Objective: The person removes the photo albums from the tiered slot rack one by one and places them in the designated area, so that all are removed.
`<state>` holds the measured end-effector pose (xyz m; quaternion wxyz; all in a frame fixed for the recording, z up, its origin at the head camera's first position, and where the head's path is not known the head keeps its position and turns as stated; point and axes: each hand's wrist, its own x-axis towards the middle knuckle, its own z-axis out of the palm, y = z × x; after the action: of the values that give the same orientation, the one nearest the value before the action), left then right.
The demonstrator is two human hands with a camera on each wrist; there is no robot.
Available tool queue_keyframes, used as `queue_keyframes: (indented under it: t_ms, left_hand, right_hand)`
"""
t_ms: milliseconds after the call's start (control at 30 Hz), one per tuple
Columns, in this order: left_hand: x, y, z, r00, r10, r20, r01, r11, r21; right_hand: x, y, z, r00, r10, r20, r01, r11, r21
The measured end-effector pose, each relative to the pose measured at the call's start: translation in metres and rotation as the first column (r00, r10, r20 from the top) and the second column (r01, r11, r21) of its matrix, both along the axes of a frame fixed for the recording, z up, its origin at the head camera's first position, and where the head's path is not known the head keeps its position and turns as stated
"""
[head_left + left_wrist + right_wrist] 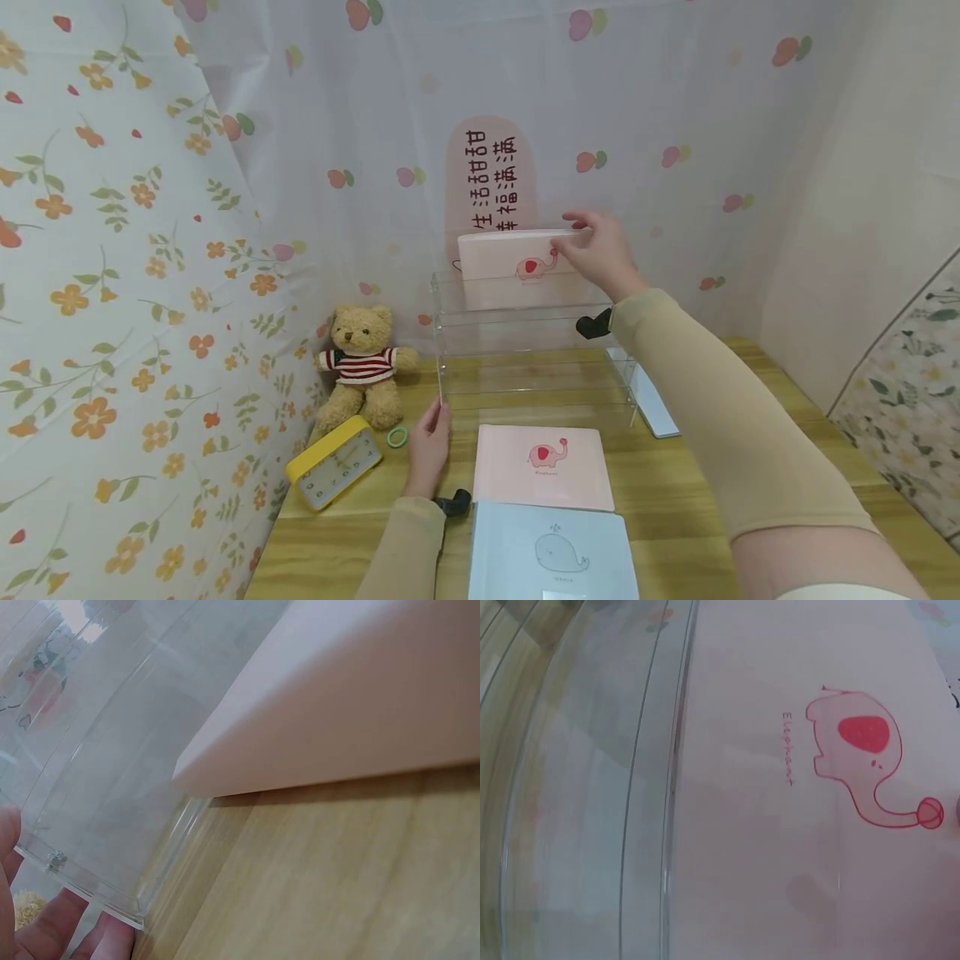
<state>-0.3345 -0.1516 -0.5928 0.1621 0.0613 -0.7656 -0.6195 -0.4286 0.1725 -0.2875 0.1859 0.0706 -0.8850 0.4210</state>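
A clear acrylic rack [534, 360] with several tiers stands on the wooden table. My right hand [600, 252] pinches the top edge of a pink notebook [498, 265], which stands upright in the uppermost tier. A red elephant drawing shows on its cover, and in the right wrist view the notebook [742, 825] appears behind the rack's clear front. Low on the rack's left side, my left hand [430, 446] grips the side panel; the left wrist view shows its fingers [52, 922] behind the edge. Another pink elephant notebook [517, 475] lies flat before the rack.
A light blue whale notebook [510, 554] lies nearest me, against the flat pink one. At left are a teddy bear [366, 367], a yellow clock [330, 433] and a green ring [397, 437]. Another light blue item [658, 404] lies by the rack's right end, partly behind my arm.
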Motion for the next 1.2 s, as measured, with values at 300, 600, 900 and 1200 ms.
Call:
queue_keyframes:
  t_ms: [300,600,900,1200]
  left_hand:
    - [0.001,0.000,0.002,1.000,0.005,0.005,-0.005,1.000,-0.007]
    - [0.001,-0.001,0.000,1.000,0.010,0.016,-0.010,1.000,0.002]
    - [0.000,0.000,-0.002,1.000,0.005,0.003,-0.005,1.000,-0.014]
    - [-0.001,-0.001,-0.003,0.999,0.025,-0.026,-0.027,0.998,-0.057]
  right_hand:
    - [-0.005,-0.005,-0.005,0.998,0.017,0.061,-0.017,1.000,-0.003]
    - [-0.008,-0.015,-0.010,1.000,-0.023,0.012,0.024,0.997,-0.068]
    - [-0.004,-0.025,-0.009,0.984,-0.119,-0.129,0.095,0.980,-0.176]
    - [0.029,-0.017,0.020,0.943,-0.155,-0.294,0.064,0.952,-0.298]
